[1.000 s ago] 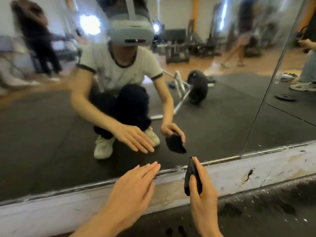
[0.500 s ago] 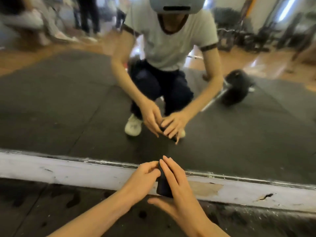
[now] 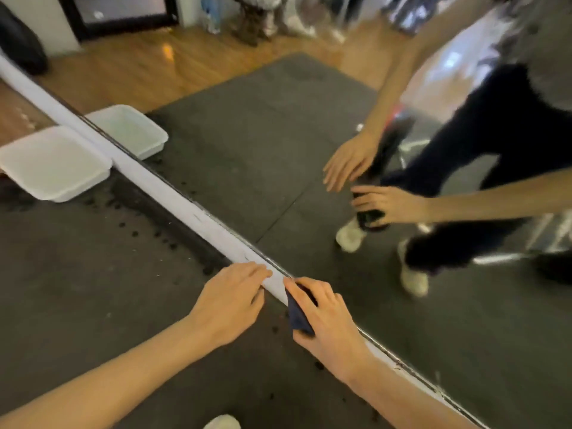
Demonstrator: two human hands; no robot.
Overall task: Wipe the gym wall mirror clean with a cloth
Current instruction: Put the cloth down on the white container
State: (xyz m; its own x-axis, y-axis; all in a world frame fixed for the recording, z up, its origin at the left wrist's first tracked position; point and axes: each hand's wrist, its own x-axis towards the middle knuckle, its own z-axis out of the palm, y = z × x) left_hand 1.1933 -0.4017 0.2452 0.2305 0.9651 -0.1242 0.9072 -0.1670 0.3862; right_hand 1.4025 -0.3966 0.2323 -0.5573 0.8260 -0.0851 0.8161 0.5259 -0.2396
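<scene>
The wall mirror (image 3: 263,144) fills the upper right of the view, above a white base strip (image 3: 173,196) that runs diagonally from upper left to lower right. My right hand (image 3: 325,317) grips a small dark blue cloth (image 3: 297,314) right at the strip, close to the mirror's bottom edge. My left hand (image 3: 232,298) lies just left of it, fingers extended with the tips resting on the strip. Both hands and the cloth show reflected in the glass.
A white plastic tub (image 3: 52,162) stands on the dark rubber floor (image 3: 93,274) against the strip at the left, with its reflection beside it. Dark spots dot the floor along the strip. The toe of my white shoe (image 3: 223,424) shows at the bottom edge.
The view has swung left and tilted, bringing the white tub into sight. My hands have parted: the left no longer touches the cloth, which the right hand alone holds.
</scene>
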